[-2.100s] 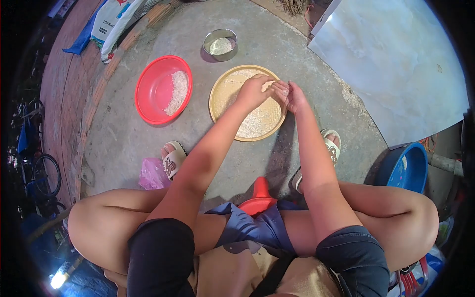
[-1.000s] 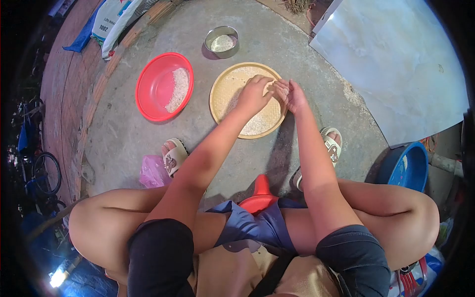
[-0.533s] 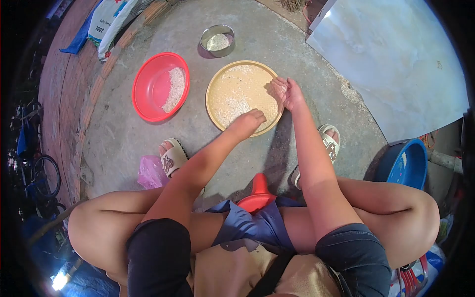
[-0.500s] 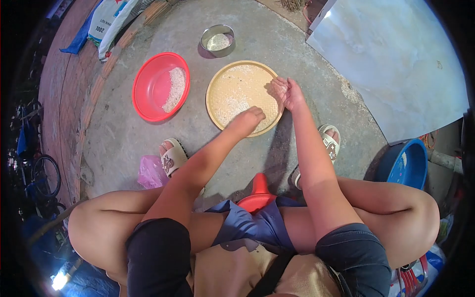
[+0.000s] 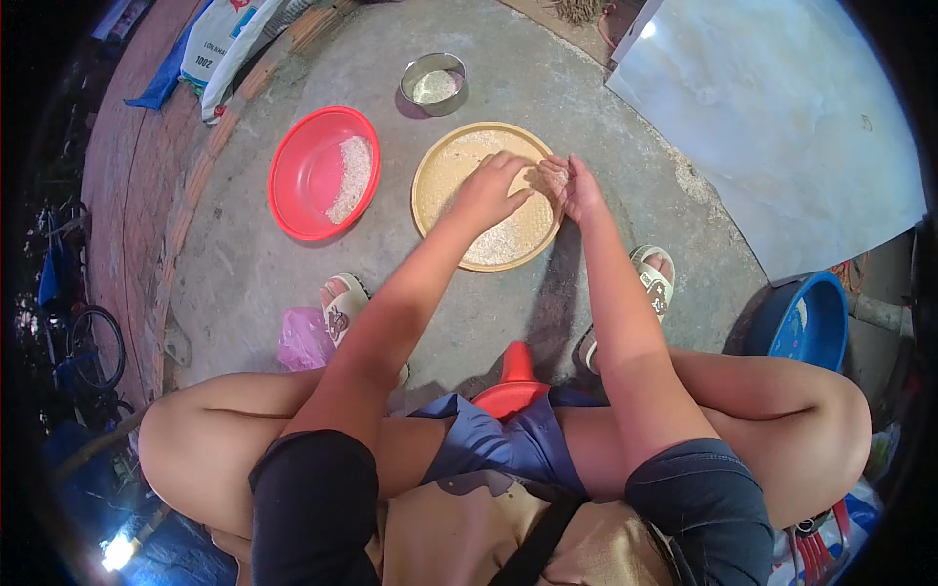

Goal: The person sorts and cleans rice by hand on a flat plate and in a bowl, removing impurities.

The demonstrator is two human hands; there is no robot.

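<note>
A round yellow tray (image 5: 449, 166) with pale grains scattered over it lies on the concrete floor. Over its middle is my left hand (image 5: 491, 190), palm down, with thumb and fingers spread and nothing seen in it. My right hand (image 5: 575, 188) is at the tray's right rim, palm turned up and fingers curled, cupping what look like a few pale grains. Left of the tray stands a red basin (image 5: 303, 181) with a heap of white grains (image 5: 352, 178) along its right side. Behind the tray is a round metal tin (image 5: 433, 85) with pale grains inside.
A blue basin (image 5: 816, 327) stands at the right, beside a large pale sheet (image 5: 772, 127). A pink plastic bag (image 5: 304, 338) lies by the sandal on the left. Printed sacks (image 5: 210, 54) lie at the upper left. A red stool (image 5: 510, 396) is between my legs.
My left hand has moved up and away from the front of the tray to over its middle, and its fingers have spread. My right hand has stayed nearly in place.
</note>
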